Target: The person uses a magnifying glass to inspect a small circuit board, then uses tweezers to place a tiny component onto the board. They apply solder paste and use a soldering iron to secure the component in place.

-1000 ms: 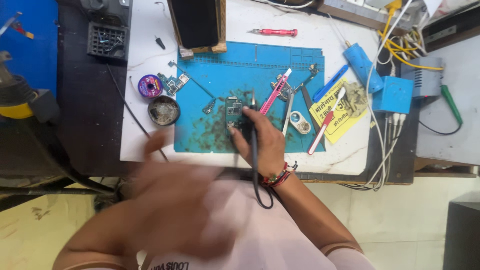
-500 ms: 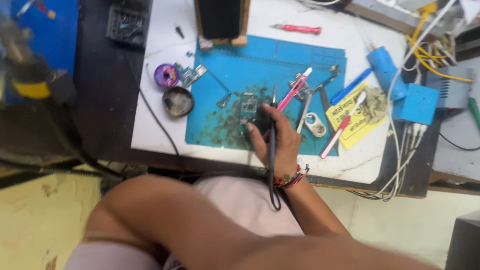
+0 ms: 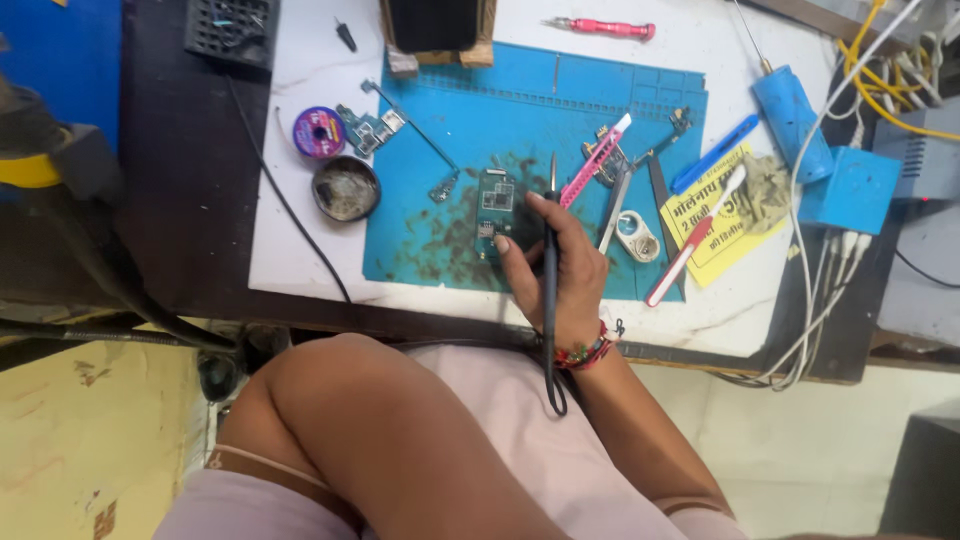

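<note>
Soldering iron [image 3: 549,250] sits clamped in right hand [image 3: 556,262], circuit board [image 3: 494,205] just beside.

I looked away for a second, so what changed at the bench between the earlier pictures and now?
The left arm, earlier a blur swinging in front of the body, is now bent with its hand out of view. The right hand holds the soldering iron as before, tip near the small circuit board on the blue mat. The tools have not moved.

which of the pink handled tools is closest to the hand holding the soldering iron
The pink utility knife on the blue mat, just beyond the right hand. The pink screwdriver lies far off at the table's back edge.
</note>
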